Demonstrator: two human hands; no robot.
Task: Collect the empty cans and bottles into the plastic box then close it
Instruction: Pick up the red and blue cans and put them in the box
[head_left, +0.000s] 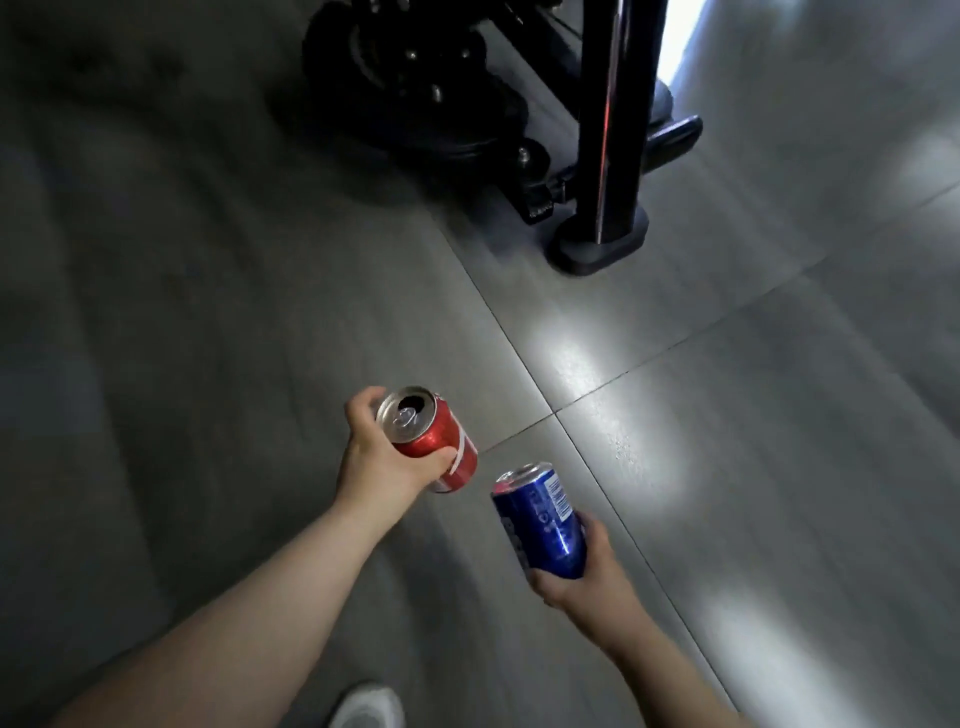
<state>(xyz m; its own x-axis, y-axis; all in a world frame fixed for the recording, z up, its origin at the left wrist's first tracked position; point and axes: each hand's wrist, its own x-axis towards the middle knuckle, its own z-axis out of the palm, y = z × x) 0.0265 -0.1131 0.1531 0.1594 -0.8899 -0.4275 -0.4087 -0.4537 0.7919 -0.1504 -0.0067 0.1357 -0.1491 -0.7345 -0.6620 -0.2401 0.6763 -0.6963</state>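
My left hand (382, 457) grips a red can (431, 439) held above the floor, its opened silver top tilted toward me. My right hand (582, 571) grips a blue can (543, 519) from below, top pointing up and away. The two cans hang close together, a small gap between them. The plastic box is not in view, and no bottles show.
Grey floor tiles (727, 415) with dark seams lie below me. A black wheeled machine base (415, 88) and a black post on a foot (602, 228) stand ahead. The toe of a white shoe (369, 706) shows at the bottom edge.
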